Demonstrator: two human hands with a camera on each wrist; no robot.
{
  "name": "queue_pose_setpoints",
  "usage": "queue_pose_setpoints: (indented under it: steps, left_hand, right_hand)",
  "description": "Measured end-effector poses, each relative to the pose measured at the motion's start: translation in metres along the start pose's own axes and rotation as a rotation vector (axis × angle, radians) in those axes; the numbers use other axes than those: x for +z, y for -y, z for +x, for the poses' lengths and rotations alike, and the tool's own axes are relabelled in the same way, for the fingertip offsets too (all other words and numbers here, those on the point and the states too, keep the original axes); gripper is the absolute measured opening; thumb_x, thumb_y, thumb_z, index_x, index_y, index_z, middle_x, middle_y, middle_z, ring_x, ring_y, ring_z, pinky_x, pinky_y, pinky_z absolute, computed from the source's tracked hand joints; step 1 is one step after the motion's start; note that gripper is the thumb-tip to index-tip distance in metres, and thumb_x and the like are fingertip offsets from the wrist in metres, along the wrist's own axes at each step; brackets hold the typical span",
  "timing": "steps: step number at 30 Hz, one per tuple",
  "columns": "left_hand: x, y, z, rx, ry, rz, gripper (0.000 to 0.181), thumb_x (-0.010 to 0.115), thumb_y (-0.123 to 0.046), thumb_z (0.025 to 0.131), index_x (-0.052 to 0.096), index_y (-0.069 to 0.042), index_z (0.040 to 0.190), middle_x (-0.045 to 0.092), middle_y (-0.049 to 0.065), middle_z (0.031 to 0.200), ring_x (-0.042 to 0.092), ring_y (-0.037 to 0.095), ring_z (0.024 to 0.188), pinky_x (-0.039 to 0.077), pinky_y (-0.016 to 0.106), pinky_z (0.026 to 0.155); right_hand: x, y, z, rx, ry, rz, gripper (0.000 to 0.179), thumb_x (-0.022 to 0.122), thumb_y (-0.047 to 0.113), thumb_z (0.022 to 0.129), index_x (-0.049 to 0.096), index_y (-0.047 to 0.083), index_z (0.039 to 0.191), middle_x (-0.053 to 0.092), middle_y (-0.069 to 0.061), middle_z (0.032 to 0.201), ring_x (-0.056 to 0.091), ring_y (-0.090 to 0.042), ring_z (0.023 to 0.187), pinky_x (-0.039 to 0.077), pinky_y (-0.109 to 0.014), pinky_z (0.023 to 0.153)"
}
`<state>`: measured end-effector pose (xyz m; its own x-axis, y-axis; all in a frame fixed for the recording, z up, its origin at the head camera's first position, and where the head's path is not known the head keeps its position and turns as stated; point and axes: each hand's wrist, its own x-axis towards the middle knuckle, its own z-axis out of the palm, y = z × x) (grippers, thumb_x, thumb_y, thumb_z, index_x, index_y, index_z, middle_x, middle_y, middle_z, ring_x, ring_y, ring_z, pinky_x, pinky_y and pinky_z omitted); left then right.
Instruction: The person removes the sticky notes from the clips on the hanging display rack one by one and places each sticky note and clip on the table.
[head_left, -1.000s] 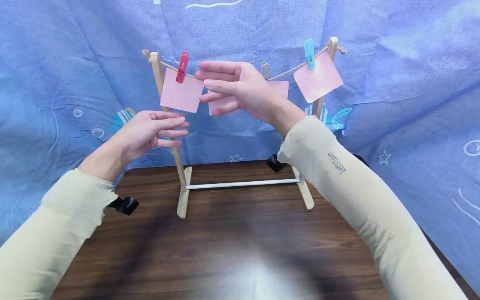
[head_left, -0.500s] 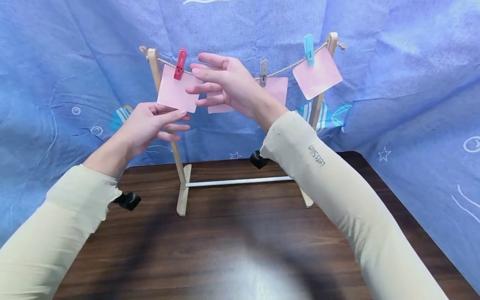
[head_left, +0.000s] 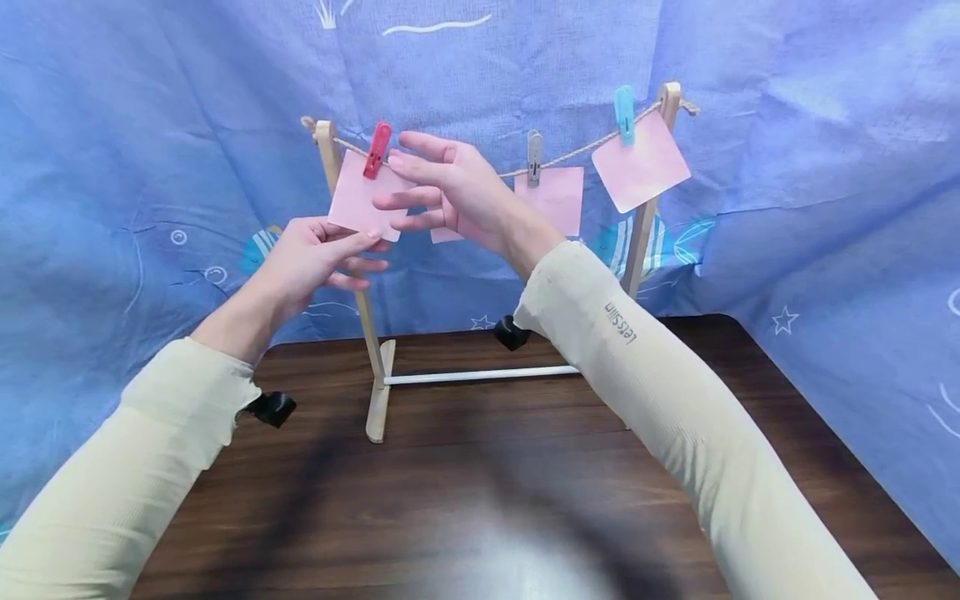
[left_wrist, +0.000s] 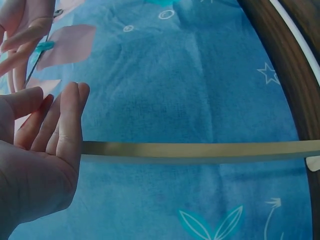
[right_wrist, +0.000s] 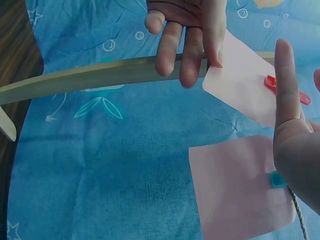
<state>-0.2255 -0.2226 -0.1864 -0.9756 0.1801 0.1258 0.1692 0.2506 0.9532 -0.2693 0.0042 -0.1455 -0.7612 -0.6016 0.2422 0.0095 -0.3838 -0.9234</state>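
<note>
My left hand [head_left: 318, 254] pinches the lower edge of the leftmost pink paper square [head_left: 360, 200] between thumb and fingers. A red clothespin [head_left: 377, 150] clips this square's top to a rope [head_left: 577, 152]. My right hand [head_left: 468, 196] is raised with fingers spread, holding nothing, its thumb and index fingertips close beside the red clothespin. Behind it is a second pink square [right_wrist: 235, 190], mostly hidden in the head view; the right wrist view shows it under a teal clothespin [right_wrist: 278, 179].
Farther right hang a square under a grey clothespin [head_left: 534, 158] and another under a light blue clothespin [head_left: 624, 115]. The rope spans a wooden stand [head_left: 378, 408] with a white crossbar [head_left: 480, 375] on a dark wooden table [head_left: 450, 483]. A blue patterned cloth [head_left: 187, 100] hangs behind.
My left hand has risen to the leftmost pink square and taken its lower edge. My right hand has shifted left toward the red clothespin, its fingers spreading.
</note>
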Motion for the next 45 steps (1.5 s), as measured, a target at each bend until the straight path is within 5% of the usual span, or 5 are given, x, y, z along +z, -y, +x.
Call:
queue_pose_setpoints:
  steps: [16, 37, 45]
  left_hand:
    - [0.0, 0.007, 0.0, -0.014, 0.009, 0.018, 0.052, 0.07, -0.035, 0.097, 0.063, 0.003, 0.131, 0.077, 0.001, 0.101, 0.075, 0.017, 0.093, 0.062, 0.034, 0.075]
    - [-0.005, -0.004, -0.001, 0.03, -0.023, 0.057, 0.052, 0.069, -0.033, 0.098, 0.061, 0.005, 0.132, 0.077, 0.0, 0.1, 0.075, 0.017, 0.093, 0.062, 0.032, 0.072]
    - [-0.011, -0.009, -0.002, 0.039, -0.048, 0.056, 0.045, 0.071, -0.032, 0.096, 0.065, 0.003, 0.123, 0.078, 0.0, 0.097, 0.075, 0.015, 0.089, 0.062, 0.032, 0.072]
  right_hand:
    - [0.007, -0.008, 0.007, 0.001, 0.009, 0.022, 0.061, 0.064, 0.014, 0.102, 0.037, 0.012, 0.156, 0.063, -0.003, 0.135, 0.073, -0.031, 0.092, 0.062, -0.042, 0.075]
    - [0.019, 0.004, 0.015, -0.089, -0.221, -0.043, 0.046, 0.078, 0.003, 0.089, 0.067, 0.014, 0.132, 0.074, -0.002, 0.115, 0.07, -0.024, 0.064, 0.06, -0.031, 0.055]
    - [0.021, 0.005, 0.016, -0.077, -0.238, -0.065, 0.041, 0.079, 0.006, 0.089, 0.07, 0.014, 0.128, 0.073, -0.003, 0.114, 0.069, -0.023, 0.062, 0.06, -0.03, 0.054]
